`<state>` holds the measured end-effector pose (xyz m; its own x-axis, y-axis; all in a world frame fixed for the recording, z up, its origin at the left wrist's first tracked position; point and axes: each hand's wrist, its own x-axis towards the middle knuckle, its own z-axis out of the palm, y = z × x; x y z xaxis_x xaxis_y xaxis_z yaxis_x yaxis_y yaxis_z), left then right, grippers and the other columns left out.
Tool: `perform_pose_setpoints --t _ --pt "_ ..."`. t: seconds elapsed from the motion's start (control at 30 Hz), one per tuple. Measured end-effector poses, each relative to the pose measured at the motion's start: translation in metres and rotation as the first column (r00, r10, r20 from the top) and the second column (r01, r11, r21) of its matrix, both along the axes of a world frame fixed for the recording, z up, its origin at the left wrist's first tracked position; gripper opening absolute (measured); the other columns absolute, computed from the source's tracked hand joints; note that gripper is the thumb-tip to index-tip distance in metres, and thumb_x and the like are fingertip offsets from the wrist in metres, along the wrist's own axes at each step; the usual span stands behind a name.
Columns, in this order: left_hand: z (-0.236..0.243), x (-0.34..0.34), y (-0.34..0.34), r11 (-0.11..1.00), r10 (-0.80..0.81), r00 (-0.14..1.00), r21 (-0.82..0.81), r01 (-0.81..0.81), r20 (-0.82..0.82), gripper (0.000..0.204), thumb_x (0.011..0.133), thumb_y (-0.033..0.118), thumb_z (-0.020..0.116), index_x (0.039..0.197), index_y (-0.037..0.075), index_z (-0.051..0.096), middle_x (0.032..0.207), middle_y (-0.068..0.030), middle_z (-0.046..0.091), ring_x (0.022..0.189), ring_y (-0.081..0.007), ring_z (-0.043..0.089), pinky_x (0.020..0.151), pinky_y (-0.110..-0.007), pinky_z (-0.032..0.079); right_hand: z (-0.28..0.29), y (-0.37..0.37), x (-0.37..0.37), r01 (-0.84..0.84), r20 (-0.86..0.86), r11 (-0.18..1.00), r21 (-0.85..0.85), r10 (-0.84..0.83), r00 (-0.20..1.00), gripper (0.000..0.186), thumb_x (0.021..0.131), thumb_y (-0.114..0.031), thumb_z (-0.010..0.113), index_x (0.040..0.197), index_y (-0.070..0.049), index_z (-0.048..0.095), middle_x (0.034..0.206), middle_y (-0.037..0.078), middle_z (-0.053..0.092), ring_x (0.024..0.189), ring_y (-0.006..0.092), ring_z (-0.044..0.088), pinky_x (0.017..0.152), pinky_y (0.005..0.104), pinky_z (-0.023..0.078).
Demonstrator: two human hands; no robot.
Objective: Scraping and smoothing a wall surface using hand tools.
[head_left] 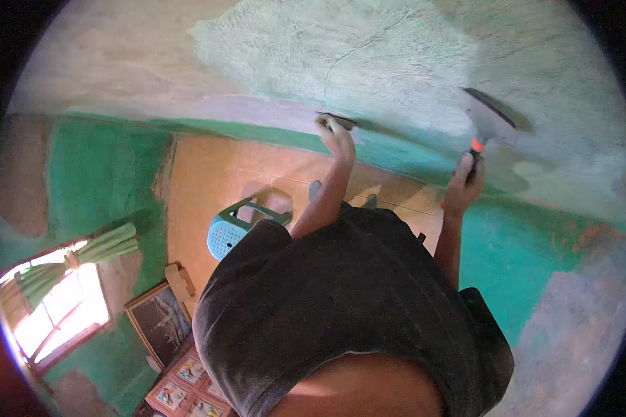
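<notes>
Two flat tools are in use: the right hand (464, 184) has its fingers wrapped round a wide scraper (492, 122), whose long axis points up the wall (410, 62), leaning right. Nearer the wall's lower edge, the left hand (337, 141) grips a dark blade (343, 121) lying nearly sideways.

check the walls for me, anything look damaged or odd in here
Yes. A thin, dark, crooked line, likely a crack, runs through the rough pale plaster above the hands, breaking its surface. At far left, a large brownish patch interrupts the green paint, so that wall looks worn.
</notes>
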<state>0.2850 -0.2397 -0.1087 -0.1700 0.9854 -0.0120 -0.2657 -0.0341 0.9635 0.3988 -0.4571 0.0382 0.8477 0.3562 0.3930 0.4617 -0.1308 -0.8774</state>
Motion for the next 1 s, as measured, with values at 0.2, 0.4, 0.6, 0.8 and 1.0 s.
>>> perform_pose_setpoints --t 0.2,0.4,0.6,0.8,1.0 --pt "-0.045 -0.021 0.034 0.966 0.042 0.958 -0.255 0.033 0.283 0.005 0.096 0.004 0.041 0.101 0.004 0.043 0.082 -0.0079 0.050 0.064 -0.0161 0.052 0.059 -0.030 0.045 0.036 0.000 0.018 0.013 0.094 1.000 -0.002 -0.013 0.995 0.016 0.097 -0.018 0.053 0.094 -0.002 0.057 0.073 -0.001 0.050 0.064 0.0073 0.046 0.057 0.0232 0.037" --pt "0.074 -0.042 0.054 0.998 0.000 0.965 0.056 -0.015 0.263 0.008 0.097 0.006 0.042 0.103 0.004 0.046 0.090 -0.0052 0.048 0.073 -0.0124 0.048 0.063 -0.028 0.041 0.017 -0.001 0.027 0.094 0.044 0.979 0.183 -0.104 0.994 0.015 0.094 -0.014 0.055 0.097 0.001 0.054 0.075 0.001 0.050 0.066 0.0100 0.047 0.059 0.0256 0.040" --pt "-0.035 -0.034 0.070 0.985 0.171 0.983 0.010 -0.172 0.062 0.011 0.090 0.003 0.043 0.101 0.004 0.044 0.082 -0.0060 0.050 0.064 -0.0139 0.050 0.058 -0.030 0.043 0.016 0.028 0.023 0.004 -0.013 0.935 0.354 0.001 1.000 0.014 0.094 -0.013 0.052 0.097 0.000 0.048 0.074 0.003 0.050 0.063 0.0114 0.048 0.055 0.0267 0.041" --pt "-0.017 -0.026 0.032 0.981 -0.092 0.960 -0.142 0.133 0.264 0.008 0.097 0.007 0.042 0.103 0.004 0.048 0.089 -0.0048 0.053 0.074 -0.0115 0.053 0.065 -0.027 0.047 0.014 0.052 0.012 0.001 -0.036 0.940 0.340 0.012 0.999 0.009 0.093 -0.008 0.052 0.096 0.000 0.046 0.075 0.004 0.051 0.067 0.0129 0.050 0.064 0.0295 0.046" --pt "0.040 -0.095 0.116 0.998 0.015 0.984 0.056 -0.025 0.175 0.008 0.095 0.003 0.042 0.102 0.004 0.044 0.087 -0.0074 0.054 0.067 -0.0151 0.055 0.066 -0.030 0.048 -0.006 0.057 0.018 -0.013 0.014 0.946 0.324 0.009 1.000 0.006 0.095 -0.006 0.048 0.091 -0.002 0.047 0.075 0.004 0.050 0.065 0.0128 0.047 0.061 0.0286 0.044"
